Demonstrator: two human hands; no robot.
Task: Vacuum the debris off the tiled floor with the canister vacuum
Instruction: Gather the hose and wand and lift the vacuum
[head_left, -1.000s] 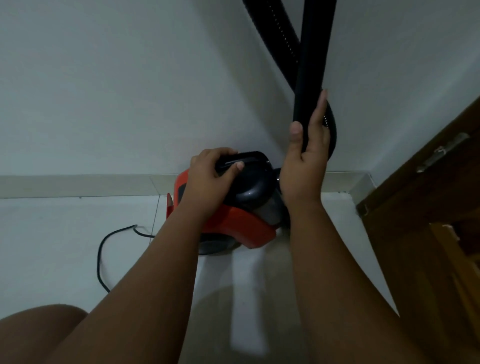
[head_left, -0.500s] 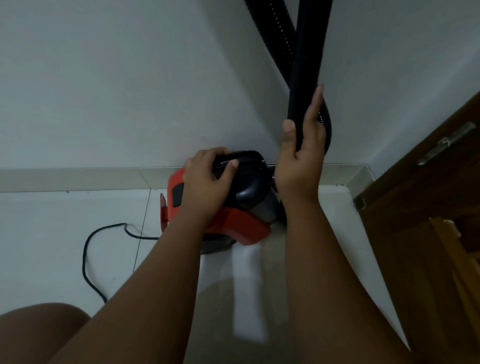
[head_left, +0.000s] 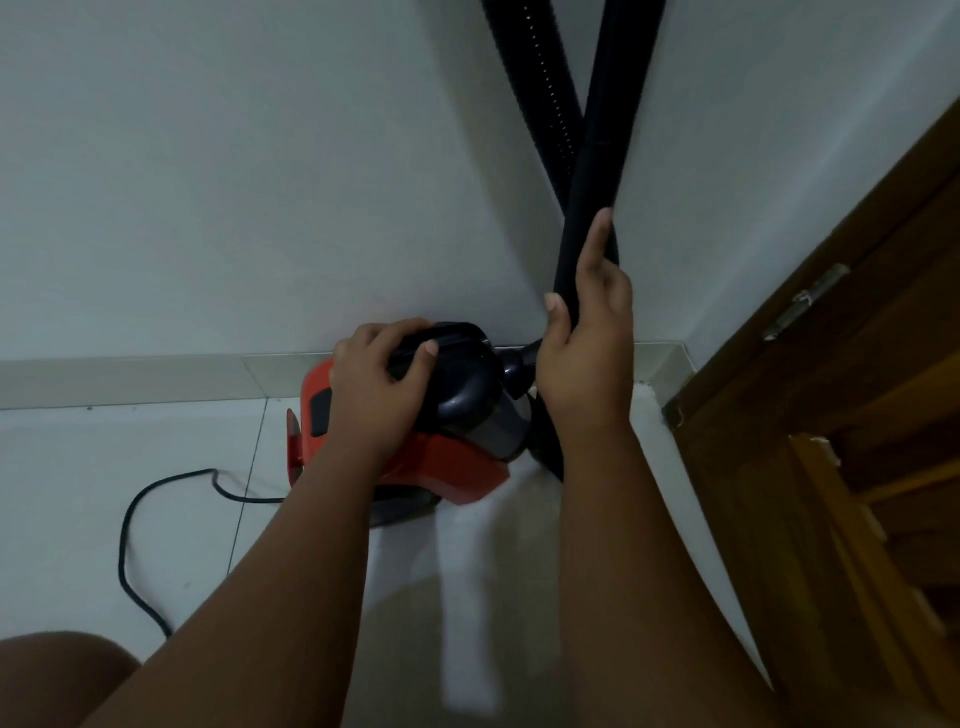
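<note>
Little has moved since the earlier frame: both hands keep their holds, and the canister vacuum (head_left: 447, 462) with its power cord (head_left: 130, 530) sits slightly further left in the view, which looks more like head drift than a real shift.

Position: the vacuum, red body with a dark top, stands on the tiled floor (head_left: 104, 467) against the skirting (head_left: 130, 379), near the room corner and just left of a wooden door (head_left: 831, 415).

Left hand (head_left: 379, 387): fingers curled over the black carry handle (head_left: 457, 364), thumb pressed on its near side. A firm grip.

Right hand (head_left: 587, 353): wrapped on the rigid tube (head_left: 608, 130), thumb on the left side, fingers laid straight up along the right. The tube rises out of the top of the view and crosses in front of the ribbed hose (head_left: 540, 93). Its floor end is out of sight.

Cord: trails in a loop across the tile to the left, and the plug end is not visible.

Progress, as a judgement: early, still set-up. The machine is parked at the wall, and no nozzle is on the floor. Whether it is running cannot be told. No debris can be made out on the visible tiles. All sweeping of the floor appears to remain.

Next, probably: draw the canister clear of the corner and bring the tube's working end down to the tiles.
</note>
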